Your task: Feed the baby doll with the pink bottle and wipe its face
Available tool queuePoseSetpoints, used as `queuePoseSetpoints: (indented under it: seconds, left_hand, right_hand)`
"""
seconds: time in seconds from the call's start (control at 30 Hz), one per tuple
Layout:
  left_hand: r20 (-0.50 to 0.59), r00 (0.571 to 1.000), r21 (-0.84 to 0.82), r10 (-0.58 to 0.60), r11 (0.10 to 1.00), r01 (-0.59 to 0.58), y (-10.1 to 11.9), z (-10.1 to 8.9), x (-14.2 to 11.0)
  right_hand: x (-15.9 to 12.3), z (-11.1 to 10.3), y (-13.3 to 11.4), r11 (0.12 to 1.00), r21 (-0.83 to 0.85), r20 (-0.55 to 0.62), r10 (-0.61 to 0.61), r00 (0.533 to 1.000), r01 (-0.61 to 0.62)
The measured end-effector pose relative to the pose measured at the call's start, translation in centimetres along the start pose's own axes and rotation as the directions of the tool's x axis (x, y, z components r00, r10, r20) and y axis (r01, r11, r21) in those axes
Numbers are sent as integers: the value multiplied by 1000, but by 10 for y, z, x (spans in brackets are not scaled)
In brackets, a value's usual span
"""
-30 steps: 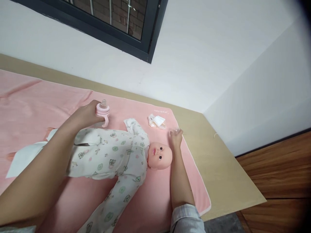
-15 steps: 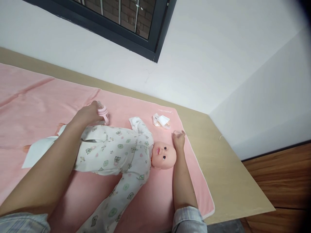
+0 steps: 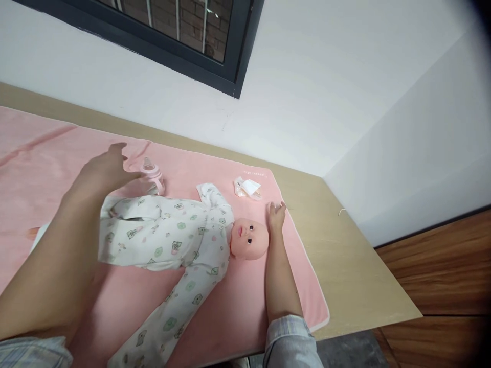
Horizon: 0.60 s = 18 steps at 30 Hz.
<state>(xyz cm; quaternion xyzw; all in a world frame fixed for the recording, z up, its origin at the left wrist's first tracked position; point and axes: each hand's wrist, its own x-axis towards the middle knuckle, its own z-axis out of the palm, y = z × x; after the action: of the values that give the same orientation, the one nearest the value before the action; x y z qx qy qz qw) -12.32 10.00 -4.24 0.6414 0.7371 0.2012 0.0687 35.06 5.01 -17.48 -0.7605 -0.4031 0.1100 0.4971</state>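
Observation:
My left hand [image 3: 103, 169] is open above the pink blanket [image 3: 49, 153], its fingers spread and thumb pointing right. Just right of the thumb stands a pink baby bottle [image 3: 154, 176] with a clear nipple and handle. My right hand [image 3: 276, 217] lies beyond the head of a baby doll [image 3: 250, 239], its fingers curled round a small clear cap [image 3: 273, 206], mostly hidden by them. The doll lies on its back across the blanket, dressed in a white printed romper [image 3: 172, 232]. My left forearm covers part of its legs.
A small opened plastic packet [image 3: 247, 188] with a white piece on it lies near the blanket's far right corner. The wooden tabletop [image 3: 345, 276] shows along the back and right. Behind it rises a white wall [image 3: 299, 92] with a dark window frame [image 3: 233, 76].
My left hand has let go of the baby bottle and moved left, fingers opening. The right hand stays by the doll's head with the clear cap. The whole view has shifted slightly.

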Motion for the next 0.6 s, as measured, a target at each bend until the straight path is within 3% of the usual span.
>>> queuePoseSetpoints:
  seconds: [0.1, 0.17, 0.23, 0.33, 0.4, 0.43, 0.5, 0.6]
  left_hand:
    - [-164, 966, -141, 199, 965, -222, 41, -10, -27]
    - [-144, 919, -171, 368, 905, -390, 80, -9, -46]
    - [-50, 840, -216, 541, 815, -538, 121, -2, -60]
    - [210, 665, -294, 717, 695, -656, 172, 18, -70]
    - [448, 464, -290, 764, 616, -733, 198, 34, -70]
    - [525, 395, -302, 754, 599, -742, 209, 42, -69]
    - [614, 301, -332, 730, 584, -740, 227, 59, -67]
    - [677, 206, -384, 707, 578, -720, 249, 84, -66]
  right_hand:
    - [0, -1, -1, 999, 10, -41, -42, 998, 43]
    - [-2, -4, -4, 996, -7, -92, -94, 991, 94]
    - [-5, -8, -9, 984, -45, -169, -177, 969, 172]
    - [-13, -14, -18, 957, -87, -200, -289, 936, 277]
    - [-19, -16, -24, 944, -80, -149, -328, 933, 319]
    - [-21, -16, -27, 939, -69, -112, -343, 933, 337]
    - [-25, -15, -33, 928, -40, -26, -370, 929, 369]
    - [-30, -13, -41, 936, 33, 206, -350, 914, 351]
